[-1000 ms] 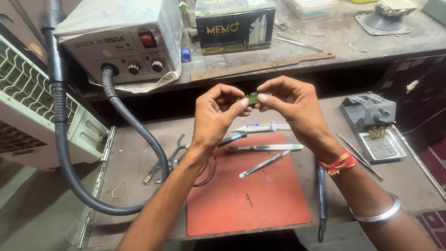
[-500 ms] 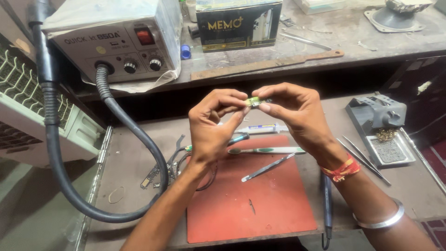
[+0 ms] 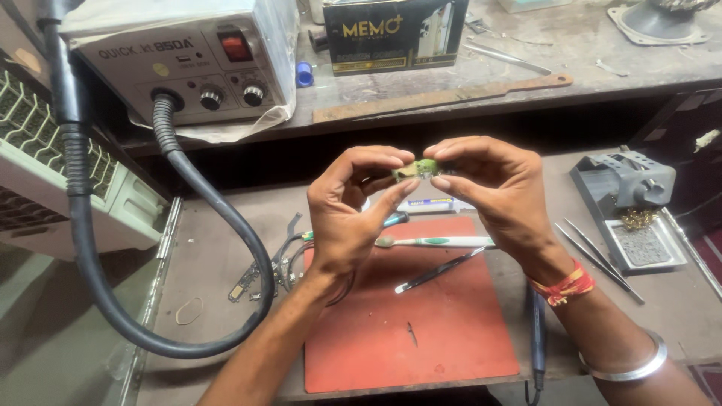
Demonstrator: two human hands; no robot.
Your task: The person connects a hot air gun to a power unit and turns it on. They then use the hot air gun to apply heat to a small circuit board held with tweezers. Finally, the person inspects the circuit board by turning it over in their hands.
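Observation:
Both hands are raised above a red work mat point(image 3: 421, 338) and pinch one small green circuit board point(image 3: 420, 168) between them. My left hand point(image 3: 350, 214) grips its left end with thumb and forefinger. My right hand point(image 3: 492, 192) holds the right end from above; its wrist carries a red thread and a metal bangle. Below the hands on the mat lie a white toothbrush point(image 3: 440, 242) and dark tweezers point(image 3: 440, 271).
A grey hot-air station point(image 3: 188, 56) stands on the back shelf, its thick black hose point(image 3: 218, 225) looping over the bench at left. A grey soldering-iron stand point(image 3: 628, 203) sits at right, with thin tweezers point(image 3: 602, 259) beside it. Flex cables and small parts point(image 3: 263, 271) lie left of the mat.
The view has shifted slightly, so both hands and the board sit a little lower in the frame. The grip on the board looks the same.

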